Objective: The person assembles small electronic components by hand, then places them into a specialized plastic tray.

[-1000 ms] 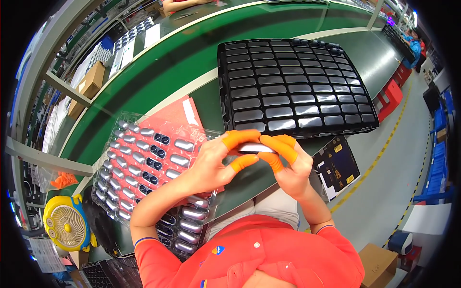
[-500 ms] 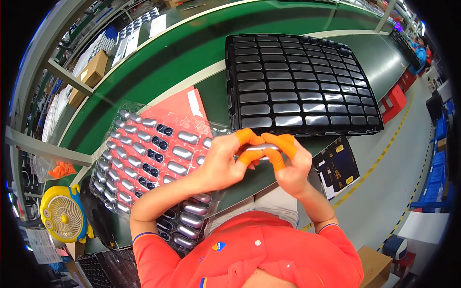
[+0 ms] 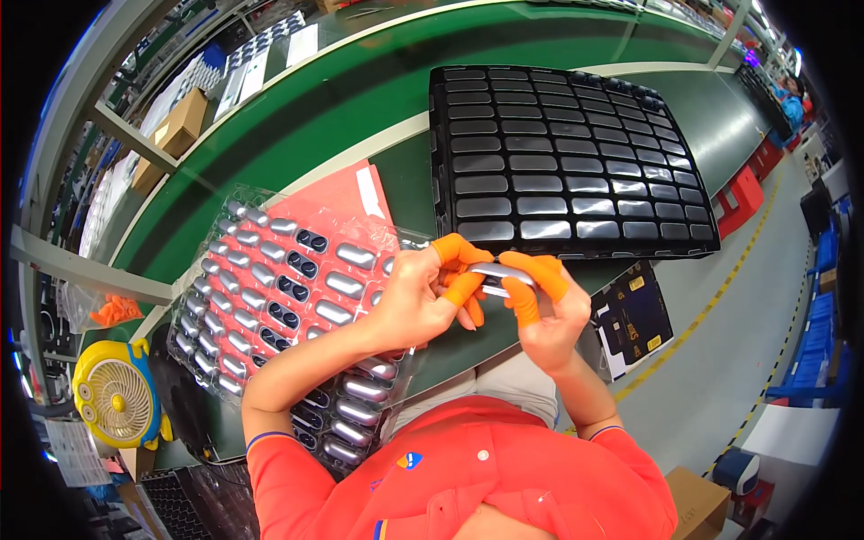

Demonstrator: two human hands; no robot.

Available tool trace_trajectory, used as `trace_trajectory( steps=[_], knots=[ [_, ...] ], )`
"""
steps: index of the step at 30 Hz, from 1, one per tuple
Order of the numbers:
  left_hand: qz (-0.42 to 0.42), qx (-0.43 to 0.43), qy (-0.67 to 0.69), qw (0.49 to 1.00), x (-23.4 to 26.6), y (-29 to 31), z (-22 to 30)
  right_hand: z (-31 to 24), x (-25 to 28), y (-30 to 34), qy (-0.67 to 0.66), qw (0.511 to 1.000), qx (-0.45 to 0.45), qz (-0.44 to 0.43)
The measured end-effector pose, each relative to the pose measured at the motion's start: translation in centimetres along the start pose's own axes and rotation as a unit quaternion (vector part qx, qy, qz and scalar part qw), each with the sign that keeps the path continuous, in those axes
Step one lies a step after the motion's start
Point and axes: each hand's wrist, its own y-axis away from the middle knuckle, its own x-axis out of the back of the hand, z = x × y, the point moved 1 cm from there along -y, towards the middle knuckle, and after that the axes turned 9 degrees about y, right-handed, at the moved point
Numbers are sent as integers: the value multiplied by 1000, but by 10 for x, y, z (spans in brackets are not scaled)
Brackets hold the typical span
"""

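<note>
In front of my chest, above the table edge, both hands hold a small silver-grey oblong shell [image 3: 493, 270] with rounded ends. My left hand [image 3: 423, 292] pinches its left end, and my right hand [image 3: 551, 310] pinches its right end. Orange finger cots cover several fingertips and hide part of the shell. To the left lies a clear plastic tray [image 3: 409, 241] with rows of similar silver shells [image 3: 344, 284] and dark pieces with paired round openings [image 3: 292, 288]. My left forearm passes over this tray. Beyond my hands sits a large black compartment tray [image 3: 437, 135].
Red sheets [image 3: 342, 192] lie under the clear tray. A yellow and blue fan [image 3: 117, 393] stands at the left, near a bag of orange finger cots [image 3: 115, 310]. A dark printed panel [image 3: 634, 310] is right of my right hand. A cardboard box [image 3: 693, 504] stands lower right.
The shell has tilted in my fingers, and its lighter underside edge now shows. My right hand has shifted slightly to the right. The trays have not moved on the table.
</note>
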Motion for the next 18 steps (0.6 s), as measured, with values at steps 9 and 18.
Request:
trace_trajectory(
  steps=[9, 18],
  knots=[
    [12, 59, -3, 998, -1, -6, 13, 22, -3, -10, -233, 971, -38, -41],
    [-83, -237, -292, 923, 10, -9, 2, 17, -2, -1, -163, 944, -183, -219]
  ],
)
